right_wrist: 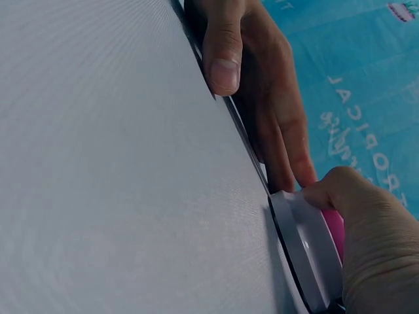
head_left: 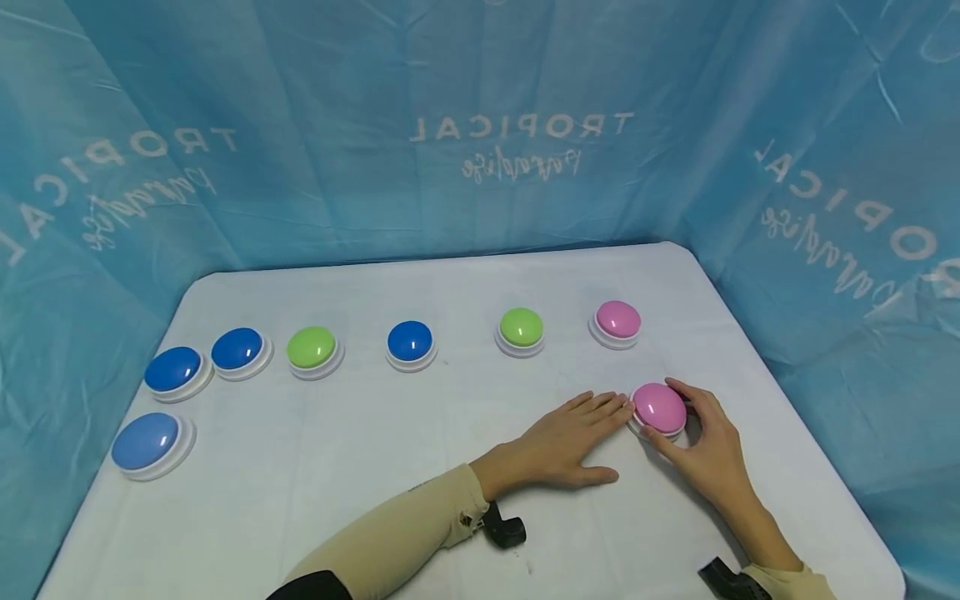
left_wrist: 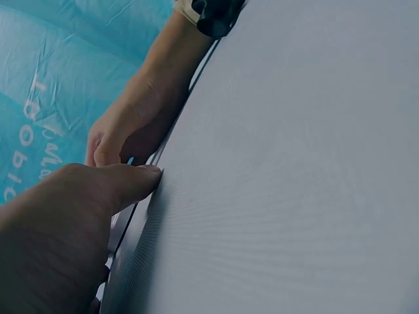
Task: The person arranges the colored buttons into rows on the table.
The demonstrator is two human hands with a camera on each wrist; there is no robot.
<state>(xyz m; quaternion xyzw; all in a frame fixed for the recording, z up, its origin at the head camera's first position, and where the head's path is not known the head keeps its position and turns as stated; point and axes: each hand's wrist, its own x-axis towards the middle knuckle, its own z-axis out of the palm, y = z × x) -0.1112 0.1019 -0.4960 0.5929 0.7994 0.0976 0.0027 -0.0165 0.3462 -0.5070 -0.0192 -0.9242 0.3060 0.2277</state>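
Observation:
In the head view my right hand grips a pink push button with a white base, thumb at the near edge and fingers round the far right side. The right wrist view shows that button's white base on edge, slightly tilted against the table, with the thumb over its rim. My left hand lies palm down on the table to the left of it, fingers straight and thumb spread. Its fingertips reach the button's left rim. Just behind stands another pink button.
A row of buttons runs leftward along the white table: a green one, a blue one, another green one and several blue ones at the left edge. Blue printed curtains surround the table's back and sides.

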